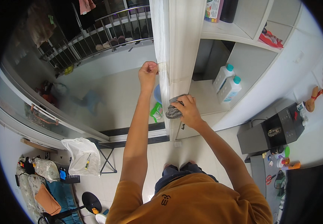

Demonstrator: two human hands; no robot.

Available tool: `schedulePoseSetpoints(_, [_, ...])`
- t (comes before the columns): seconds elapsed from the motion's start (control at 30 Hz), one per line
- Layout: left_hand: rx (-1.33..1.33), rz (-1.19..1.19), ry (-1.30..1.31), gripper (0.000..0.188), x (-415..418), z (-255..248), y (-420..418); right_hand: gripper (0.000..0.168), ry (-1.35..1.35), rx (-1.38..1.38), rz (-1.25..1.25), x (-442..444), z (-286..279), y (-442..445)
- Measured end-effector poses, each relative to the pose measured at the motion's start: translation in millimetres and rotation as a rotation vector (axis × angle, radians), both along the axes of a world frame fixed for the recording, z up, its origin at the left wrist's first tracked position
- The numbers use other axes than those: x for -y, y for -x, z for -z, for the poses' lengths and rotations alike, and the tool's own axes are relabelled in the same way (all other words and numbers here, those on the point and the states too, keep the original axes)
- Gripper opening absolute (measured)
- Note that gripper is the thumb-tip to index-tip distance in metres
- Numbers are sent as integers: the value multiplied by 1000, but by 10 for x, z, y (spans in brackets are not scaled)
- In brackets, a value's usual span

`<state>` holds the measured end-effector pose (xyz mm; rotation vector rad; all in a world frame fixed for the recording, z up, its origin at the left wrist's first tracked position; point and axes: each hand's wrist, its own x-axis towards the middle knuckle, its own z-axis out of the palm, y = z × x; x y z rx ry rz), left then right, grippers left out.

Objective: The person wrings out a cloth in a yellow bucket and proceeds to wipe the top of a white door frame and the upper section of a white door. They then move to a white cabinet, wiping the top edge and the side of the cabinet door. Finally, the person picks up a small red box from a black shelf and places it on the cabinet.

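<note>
My right hand (189,111) presses a crumpled grey cloth (174,107) against the pale door casing (178,56), its fingers bent over the cloth. Higher up and to the left, my left hand (147,77) has curled fingers touching the edge of the white door frame (163,92). Whether those fingers grip the edge or only rest on it cannot be seen. Below that hand, a green and white packet (156,112) and part of a blue basin (158,93) show beyond the frame.
Two white bottles with teal caps (229,89) stand in the shelf unit (239,32) at right. A sliding glass door (74,123) is at left, near a white bag (81,156) on a folding stand. A water dispenser (270,130) stands at far right; a metal railing (102,33) runs behind.
</note>
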<state>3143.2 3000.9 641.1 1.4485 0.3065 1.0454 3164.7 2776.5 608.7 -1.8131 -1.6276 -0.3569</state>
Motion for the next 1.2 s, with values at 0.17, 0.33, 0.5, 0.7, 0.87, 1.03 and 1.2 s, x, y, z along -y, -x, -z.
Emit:
schedulePoseSetpoints(0.17, [-133,-48,-240,13,136,76,48,37,-23,-1,13,64,91,-90])
schedulePoseSetpoints(0.33, [-263,-178,-486,27,13,106,363,33,-220,68,49,-127,399,17])
schedulePoseSetpoints(0.5, [-297,-316,-352,29,123,80,258,43,-150,-121,58,-24,623,-22])
schedulePoseSetpoints(0.7, [-70,-321,-159,31,520,-61,324,45,-379,97,80,-120,-195,-12])
schedulePoseSetpoints(0.87, [-68,-366,-358,33,903,-470,460,43,-164,-136,46,98,634,12])
schedulePoseSetpoints(1.03, [32,-405,-550,37,1077,-737,470,48,-545,-398,211,228,-452,149])
schedulePoseSetpoints(1.2, [63,-543,-749,59,1154,-1004,260,50,-832,-141,227,181,-1642,-2])
